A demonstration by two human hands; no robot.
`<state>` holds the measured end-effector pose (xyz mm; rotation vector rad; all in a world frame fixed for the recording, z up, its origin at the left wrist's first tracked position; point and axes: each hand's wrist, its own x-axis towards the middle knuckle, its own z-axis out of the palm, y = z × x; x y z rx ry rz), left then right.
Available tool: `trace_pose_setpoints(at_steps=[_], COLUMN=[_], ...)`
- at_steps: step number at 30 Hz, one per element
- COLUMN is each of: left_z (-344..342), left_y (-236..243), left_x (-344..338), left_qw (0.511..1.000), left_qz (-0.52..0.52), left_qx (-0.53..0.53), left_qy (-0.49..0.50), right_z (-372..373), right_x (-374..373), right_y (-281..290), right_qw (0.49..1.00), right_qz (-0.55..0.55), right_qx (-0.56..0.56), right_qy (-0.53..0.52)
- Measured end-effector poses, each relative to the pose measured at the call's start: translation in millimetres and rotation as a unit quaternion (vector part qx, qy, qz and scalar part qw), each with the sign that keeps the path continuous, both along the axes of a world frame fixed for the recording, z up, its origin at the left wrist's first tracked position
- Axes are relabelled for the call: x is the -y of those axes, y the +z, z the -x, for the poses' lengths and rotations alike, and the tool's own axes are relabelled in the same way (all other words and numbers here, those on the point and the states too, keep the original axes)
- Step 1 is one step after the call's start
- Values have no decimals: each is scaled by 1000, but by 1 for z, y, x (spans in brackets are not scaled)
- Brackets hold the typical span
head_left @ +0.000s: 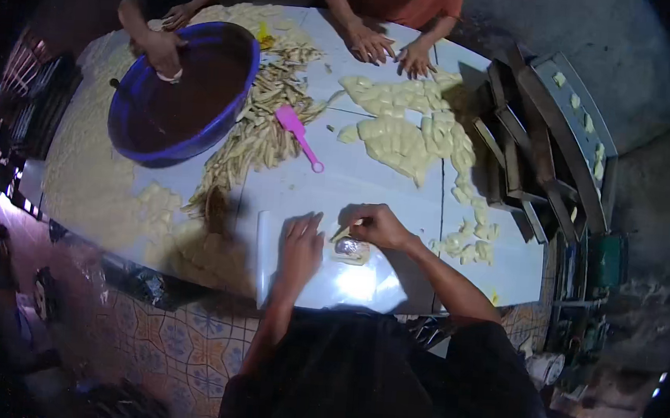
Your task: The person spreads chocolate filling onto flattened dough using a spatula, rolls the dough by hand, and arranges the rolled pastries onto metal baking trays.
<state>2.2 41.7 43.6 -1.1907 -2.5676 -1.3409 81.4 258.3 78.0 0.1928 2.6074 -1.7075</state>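
My left hand [301, 249] lies flat on the white tabletop with its fingers stretched forward, beside a long white cylinder [263, 250]. My right hand [379, 228] is closed in a pinch on the edge of a thin pale strip of dough [340, 235]. Just below those fingers lies a small pale piece with a shiny, silvery patch [350, 249]; what makes it shine is too small to tell. Bright glare covers the surface in front of me. Farther off, a pink plastic scoop [297, 134] rests on the table beside a heap of brownish strips [267, 119].
Pale dough pieces [393, 139] spread across the right. A large blue basin [175, 155] of brown contents stands left, a co-worker's hand [162, 53] over it. Another person's hands [392, 51] rest at the far edge. Metal trays [539, 122] stack at right.
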Motion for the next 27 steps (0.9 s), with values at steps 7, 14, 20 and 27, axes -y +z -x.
trace_pose_setpoints(at_steps=[7, 14, 20, 27], left_z=[1, -19, -36, -40], left_y=[-29, -29, -13, -27], left_x=[-18, -8, 8, 3], left_qw=[998, 997, 996, 988], left_qz=[19, 41, 21, -12], left_qx=[-13, -29, -13, -124], left_qy=[-54, -50, -83, -87], right_z=[-43, -42, -69, -83], right_x=[20, 12, 14, 51], right_y=[-46, -35, -41, -65], right_qw=[955, 989, 980, 961], right_qz=[-205, -147, -160, -192], right_qx=[-168, -36, -114, -181], right_qy=[-131, -1, -22, -87])
